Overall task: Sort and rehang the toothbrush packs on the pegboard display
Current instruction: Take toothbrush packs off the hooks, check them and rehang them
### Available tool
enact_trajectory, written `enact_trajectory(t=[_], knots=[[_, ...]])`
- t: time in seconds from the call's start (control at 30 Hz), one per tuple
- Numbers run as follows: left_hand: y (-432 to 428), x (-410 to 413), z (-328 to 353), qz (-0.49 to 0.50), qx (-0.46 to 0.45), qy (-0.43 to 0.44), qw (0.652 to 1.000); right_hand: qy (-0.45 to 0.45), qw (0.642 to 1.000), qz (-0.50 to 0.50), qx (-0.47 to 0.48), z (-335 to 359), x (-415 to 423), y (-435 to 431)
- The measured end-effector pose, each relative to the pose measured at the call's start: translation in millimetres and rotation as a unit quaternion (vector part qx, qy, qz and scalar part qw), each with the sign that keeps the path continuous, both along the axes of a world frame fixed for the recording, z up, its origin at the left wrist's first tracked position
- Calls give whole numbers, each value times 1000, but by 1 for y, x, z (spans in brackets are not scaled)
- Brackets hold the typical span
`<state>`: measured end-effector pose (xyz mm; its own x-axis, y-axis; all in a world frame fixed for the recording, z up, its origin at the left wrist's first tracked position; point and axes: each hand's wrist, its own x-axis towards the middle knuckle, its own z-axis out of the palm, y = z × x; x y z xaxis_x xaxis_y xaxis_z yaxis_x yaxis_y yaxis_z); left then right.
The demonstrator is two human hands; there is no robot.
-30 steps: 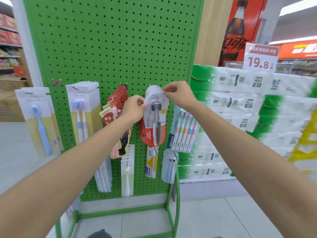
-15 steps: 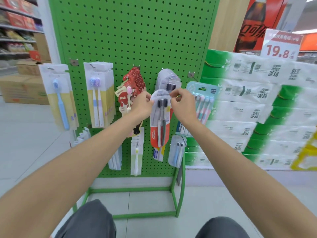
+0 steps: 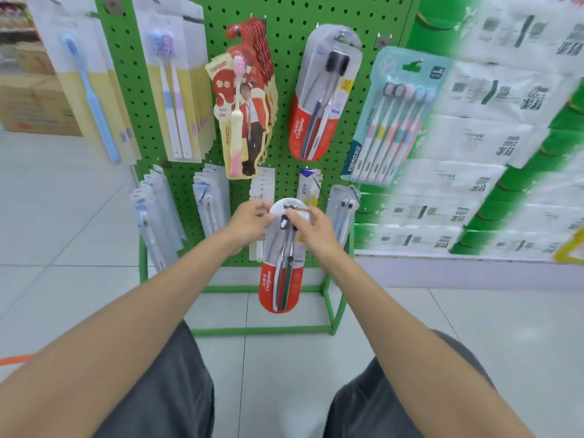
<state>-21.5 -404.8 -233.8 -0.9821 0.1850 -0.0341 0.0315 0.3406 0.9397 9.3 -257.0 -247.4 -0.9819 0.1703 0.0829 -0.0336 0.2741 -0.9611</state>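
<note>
Pegboard (image 3: 284,14) of green perforated metal carries hanging packs: at far left a flat card with one blue toothbrush (image 3: 91,96), then a twin lilac-headed pack (image 3: 172,90), a red cut-out card stack lettered "ganban" (image 3: 243,99), an oval Colgate blister pack (image 3: 324,93) with a red base, and a teal "YIBAO" multi-brush pack (image 3: 398,118). Lower down, the left hand (image 3: 249,227) and right hand (image 3: 311,230) pinch the clear rounded top of a second Colgate twin pack (image 3: 281,270), held off the hooks before the bottom row.
</note>
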Motion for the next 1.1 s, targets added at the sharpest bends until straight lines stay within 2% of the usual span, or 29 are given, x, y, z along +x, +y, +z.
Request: enact_trajectory(t=[0.23,0.4,0.53,0.63,0.7,0.83,0.9,1.0,1.1], knots=[[2,3,-12,-23,36,-21,999,4,1000,22,19,-10,-2,2],[-1,8,-15,25,85,-22,996,-4,997,56,-54,-4,6,5],[-3,15,-19,2,123,-41,992,15,996,84,-37,-2,18,5],[-6,24,-18,-61,125,-81,987,22,994,53,-94,-3,19,9],[-8,29,-23,-107,96,-96,985,8,989,43,-142,-5,19,14],[-5,36,-33,-130,62,-88,986,-13,973,74,-220,-11,28,23],[-3,37,-35,-115,83,-78,987,-38,974,92,-205,-16,32,26],[-1,34,-34,-92,100,-57,989,-70,985,90,-126,-23,37,28],[5,33,-33,-70,79,-16,994,-71,984,72,-145,-25,40,30]])
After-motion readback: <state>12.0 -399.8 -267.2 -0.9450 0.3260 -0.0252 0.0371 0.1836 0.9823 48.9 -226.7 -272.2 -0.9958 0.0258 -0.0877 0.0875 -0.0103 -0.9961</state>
